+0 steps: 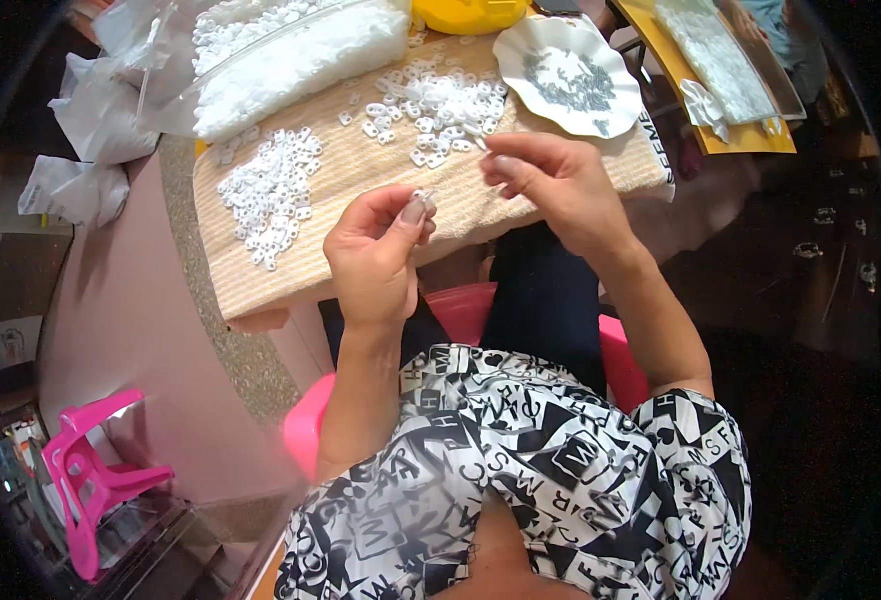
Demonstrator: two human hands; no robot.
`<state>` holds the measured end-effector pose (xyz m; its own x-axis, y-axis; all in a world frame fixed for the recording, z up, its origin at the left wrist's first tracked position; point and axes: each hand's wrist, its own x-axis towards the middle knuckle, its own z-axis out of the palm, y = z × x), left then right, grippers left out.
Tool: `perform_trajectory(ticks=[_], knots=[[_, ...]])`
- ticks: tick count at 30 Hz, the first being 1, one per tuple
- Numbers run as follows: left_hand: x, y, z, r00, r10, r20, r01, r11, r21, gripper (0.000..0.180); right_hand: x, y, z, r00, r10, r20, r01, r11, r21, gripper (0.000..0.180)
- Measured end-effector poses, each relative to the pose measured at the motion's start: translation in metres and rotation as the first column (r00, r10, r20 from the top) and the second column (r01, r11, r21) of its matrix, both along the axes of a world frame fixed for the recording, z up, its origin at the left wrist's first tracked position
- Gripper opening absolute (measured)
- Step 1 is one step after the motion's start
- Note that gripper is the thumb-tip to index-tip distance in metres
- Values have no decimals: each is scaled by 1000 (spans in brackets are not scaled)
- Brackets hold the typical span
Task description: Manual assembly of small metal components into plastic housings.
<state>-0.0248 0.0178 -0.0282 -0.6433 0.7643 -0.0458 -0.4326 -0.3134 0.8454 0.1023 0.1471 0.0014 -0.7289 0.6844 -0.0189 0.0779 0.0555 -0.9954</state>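
My left hand (379, 250) pinches a small white plastic piece (421, 196) between thumb and fingertips, above the near edge of the cloth-covered table. To its right, my right hand (561, 185) hovers with thumb and fingers drawn together; whatever they hold is too small to make out. Just beyond the right fingertips lies a loose pile of white plastic pieces (446, 105) with small holes. A second heap of similar pieces (269, 195) spreads on the left side of the cloth. At the far right, a white wavy-rimmed plate (517, 52) carries many small grey bits.
A large clear bag of white pieces (306, 80) lies along the far left. Behind stands something yellow (469, 14). White plastic bags (111, 120) hang at the left. Another bag (726, 75) rests on a yellow surface at right. A pink stool (96, 470) is on the lower left.
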Motion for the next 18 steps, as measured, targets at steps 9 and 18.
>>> perform_trajectory(ticks=[9, 18], knots=[[-37, -15, -6, 963, 24, 269, -56, 992, 113, 13, -46, 42, -10, 977, -133, 165, -83, 475, 876, 15], [-35, -13, -4, 965, -8, 264, -25, 992, 124, 12, -92, 69, -22, 929, -226, 292, -204, 348, 915, 10]])
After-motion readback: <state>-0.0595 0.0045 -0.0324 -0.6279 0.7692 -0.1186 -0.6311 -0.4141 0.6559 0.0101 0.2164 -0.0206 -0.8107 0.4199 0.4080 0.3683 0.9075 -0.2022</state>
